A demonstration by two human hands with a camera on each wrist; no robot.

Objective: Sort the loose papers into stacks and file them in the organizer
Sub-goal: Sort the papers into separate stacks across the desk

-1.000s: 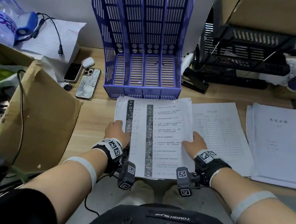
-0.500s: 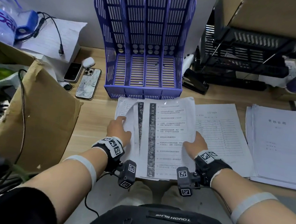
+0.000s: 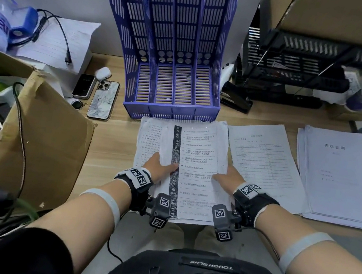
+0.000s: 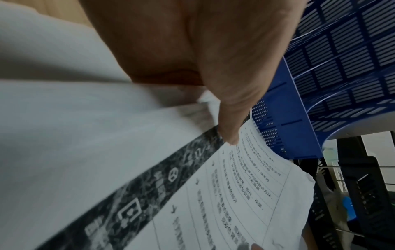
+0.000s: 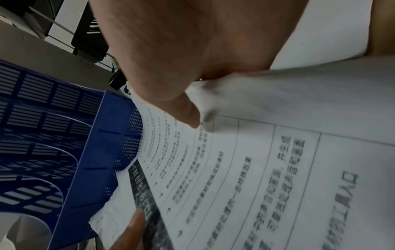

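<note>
A printed sheet with a black vertical strip [image 3: 198, 158] tops a paper pile at the desk's front, just before the purple slotted organizer [image 3: 173, 47]. My left hand [image 3: 158, 166] pinches its left edge, thumb [image 4: 226, 121] on the black strip. My right hand [image 3: 227, 177] grips the right edge, thumb [image 5: 183, 111] on top. The sheet bows between them, and the text page under it [image 3: 148, 138] shows at the left. Two more stacks lie to the right: a form stack [image 3: 263, 164] and a thicker titled stack [image 3: 340, 176].
A cardboard box [image 3: 40, 136] stands at the left, with two phones [image 3: 98, 93] and an earbud case [image 3: 103, 73] beside the organizer. A black stapler [image 3: 234, 97] and black wire trays [image 3: 304, 60] sit at the back right.
The top sheet has slid right and curled up at its left side, uncovering the text page beneath. My left thumb has moved in onto the black strip.
</note>
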